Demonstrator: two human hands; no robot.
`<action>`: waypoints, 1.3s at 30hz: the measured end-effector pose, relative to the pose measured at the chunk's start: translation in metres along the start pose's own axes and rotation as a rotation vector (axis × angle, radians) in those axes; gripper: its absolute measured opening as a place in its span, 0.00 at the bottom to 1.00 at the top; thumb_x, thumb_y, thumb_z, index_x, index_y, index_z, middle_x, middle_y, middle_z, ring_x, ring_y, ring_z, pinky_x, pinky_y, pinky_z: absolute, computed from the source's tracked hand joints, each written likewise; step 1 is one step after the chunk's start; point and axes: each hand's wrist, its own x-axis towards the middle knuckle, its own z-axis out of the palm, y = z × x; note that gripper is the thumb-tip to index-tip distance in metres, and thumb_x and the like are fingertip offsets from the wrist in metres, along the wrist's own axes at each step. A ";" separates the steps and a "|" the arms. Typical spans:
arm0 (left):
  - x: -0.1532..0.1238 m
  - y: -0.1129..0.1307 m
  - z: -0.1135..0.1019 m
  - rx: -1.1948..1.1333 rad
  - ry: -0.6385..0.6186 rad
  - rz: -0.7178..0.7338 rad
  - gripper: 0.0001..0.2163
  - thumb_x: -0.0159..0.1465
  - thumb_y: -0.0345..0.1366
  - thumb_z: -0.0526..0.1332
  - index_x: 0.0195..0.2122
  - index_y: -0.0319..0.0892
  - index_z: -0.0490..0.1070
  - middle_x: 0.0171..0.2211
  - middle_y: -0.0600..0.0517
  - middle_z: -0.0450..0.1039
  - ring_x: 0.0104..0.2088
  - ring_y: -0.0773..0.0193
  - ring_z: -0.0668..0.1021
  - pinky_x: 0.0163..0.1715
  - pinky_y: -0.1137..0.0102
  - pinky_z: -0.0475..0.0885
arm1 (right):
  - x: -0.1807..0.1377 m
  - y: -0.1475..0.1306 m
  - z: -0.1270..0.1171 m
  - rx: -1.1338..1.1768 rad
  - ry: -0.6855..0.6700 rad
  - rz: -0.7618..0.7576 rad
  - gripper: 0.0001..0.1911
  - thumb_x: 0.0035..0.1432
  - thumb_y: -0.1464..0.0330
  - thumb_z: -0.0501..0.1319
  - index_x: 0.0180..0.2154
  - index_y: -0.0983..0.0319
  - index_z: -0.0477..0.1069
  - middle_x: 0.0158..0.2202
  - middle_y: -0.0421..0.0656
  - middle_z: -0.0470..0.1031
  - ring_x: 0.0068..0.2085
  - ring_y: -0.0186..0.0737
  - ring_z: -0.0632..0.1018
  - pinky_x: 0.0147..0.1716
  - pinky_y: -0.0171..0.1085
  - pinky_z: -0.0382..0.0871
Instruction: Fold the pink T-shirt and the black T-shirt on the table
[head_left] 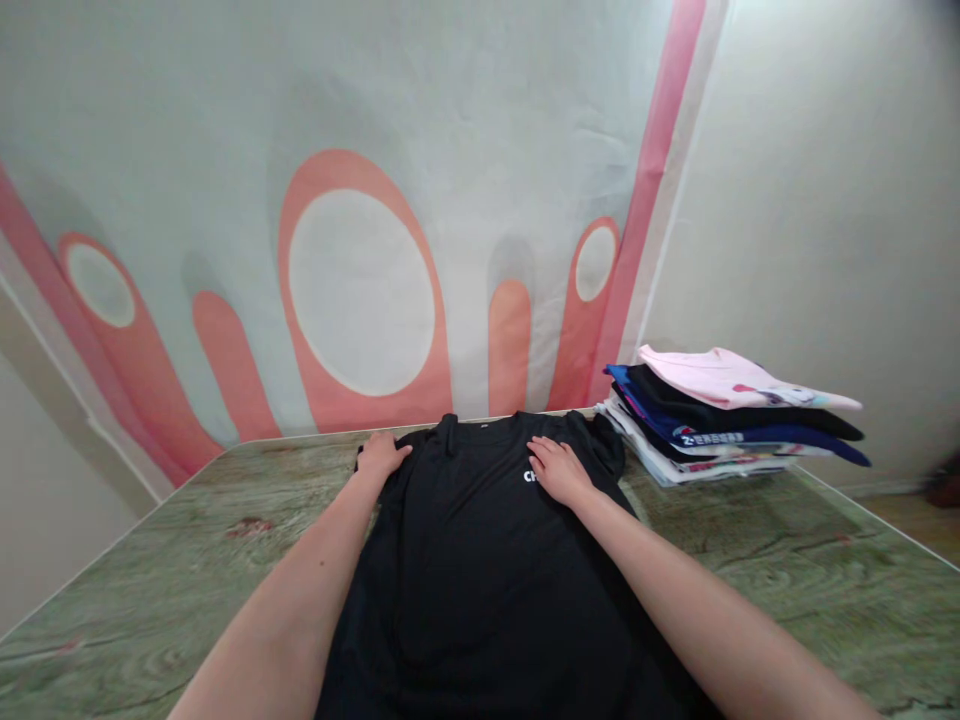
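Observation:
A black T-shirt [487, 580] lies spread on the table, its collar toward the wall and its lower part running out of view at the bottom. White letters, partly covered, show on its chest. At the shirt's left sleeve rests my left hand [381, 457], thumb stretched apart from the fingers, which are foreshortened. My right hand [559, 472] lies flat on the upper chest beside the letters, fingers extended. Some folds run along the shirt's left side and near the collar.
To the right stands a stack of folded shirts [727, 425], with a pink one on top and black, blue and white ones below. The wood-patterned table [247, 565] meets a wall hanging [465, 200] with pink and orange shapes at its far edge.

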 end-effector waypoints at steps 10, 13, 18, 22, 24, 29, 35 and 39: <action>-0.004 -0.026 -0.016 0.179 0.247 -0.138 0.17 0.65 0.31 0.46 0.50 0.34 0.68 0.51 0.33 0.67 0.54 0.43 0.68 0.48 0.50 0.63 | 0.005 -0.007 0.002 -0.012 -0.029 -0.009 0.22 0.66 0.64 0.45 0.59 0.58 0.61 0.63 0.44 0.59 0.63 0.42 0.59 0.61 0.48 0.46; -0.012 0.008 0.001 0.120 0.130 0.184 0.18 0.67 0.33 0.45 0.52 0.39 0.67 0.52 0.40 0.68 0.54 0.52 0.69 0.51 0.57 0.63 | 0.008 -0.008 0.003 -0.029 -0.079 0.007 0.23 0.66 0.63 0.44 0.61 0.57 0.59 0.64 0.43 0.57 0.64 0.43 0.56 0.61 0.49 0.44; -0.023 0.041 0.050 0.098 -0.055 0.310 0.27 0.66 0.53 0.45 0.61 0.43 0.59 0.63 0.44 0.57 0.61 0.51 0.61 0.57 0.53 0.57 | 0.011 -0.007 0.003 -0.045 -0.176 0.025 0.25 0.67 0.61 0.42 0.63 0.55 0.55 0.66 0.41 0.53 0.65 0.42 0.53 0.62 0.49 0.41; -0.008 0.036 0.061 0.115 -0.137 0.306 0.29 0.67 0.55 0.38 0.65 0.48 0.51 0.67 0.49 0.46 0.65 0.50 0.51 0.58 0.45 0.49 | 0.017 -0.009 0.003 -0.046 -0.192 0.061 0.26 0.67 0.59 0.40 0.63 0.56 0.54 0.66 0.41 0.51 0.66 0.44 0.51 0.62 0.50 0.40; 0.006 0.034 0.059 0.123 -0.162 0.300 0.29 0.67 0.55 0.38 0.65 0.50 0.50 0.67 0.50 0.45 0.66 0.50 0.51 0.58 0.44 0.50 | 0.022 -0.010 0.005 -0.042 -0.197 0.075 0.26 0.67 0.58 0.40 0.63 0.56 0.54 0.66 0.41 0.50 0.66 0.44 0.50 0.61 0.51 0.40; 0.022 0.043 0.051 0.140 -0.156 0.297 0.27 0.68 0.51 0.39 0.65 0.49 0.51 0.67 0.48 0.45 0.66 0.50 0.51 0.57 0.44 0.52 | 0.038 -0.008 0.010 -0.021 -0.214 0.101 0.26 0.67 0.58 0.40 0.63 0.55 0.53 0.67 0.40 0.49 0.66 0.44 0.49 0.62 0.52 0.39; -0.045 0.065 0.032 0.106 0.068 0.367 0.25 0.70 0.44 0.40 0.64 0.39 0.53 0.67 0.43 0.45 0.66 0.52 0.47 0.60 0.47 0.50 | 0.054 0.002 -0.001 0.099 -0.236 0.084 0.25 0.66 0.60 0.45 0.62 0.59 0.56 0.66 0.46 0.51 0.66 0.47 0.51 0.61 0.56 0.39; -0.139 0.045 0.011 0.048 0.018 0.555 0.27 0.69 0.49 0.42 0.66 0.43 0.48 0.67 0.47 0.47 0.66 0.54 0.50 0.59 0.51 0.55 | 0.037 0.010 -0.033 0.160 -0.273 -0.008 0.20 0.62 0.64 0.52 0.55 0.58 0.67 0.60 0.44 0.64 0.61 0.41 0.63 0.60 0.42 0.53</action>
